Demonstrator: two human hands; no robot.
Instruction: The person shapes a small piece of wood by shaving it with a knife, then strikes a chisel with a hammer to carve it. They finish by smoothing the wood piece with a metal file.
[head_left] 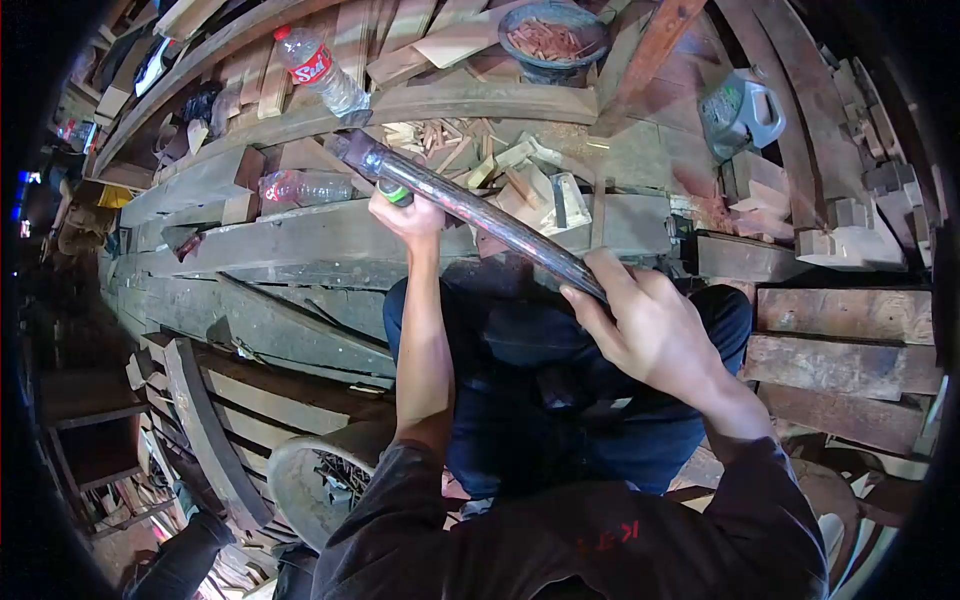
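My right hand is closed around the lower end of a hammer with a long, dark, worn handle. Its metal head points to the upper left, past my left hand. My left hand grips a short tool handle with a green end; the rest of that tool is hidden by the fingers and the hammer. Just beyond lie wood offcuts and chips and a pale cut block on the timber.
A red-capped bottle stands at the back, and another bottle lies beside the beam. A bowl of wood chips, a plastic jug, stacked blocks and a bucket of nails surround my legs.
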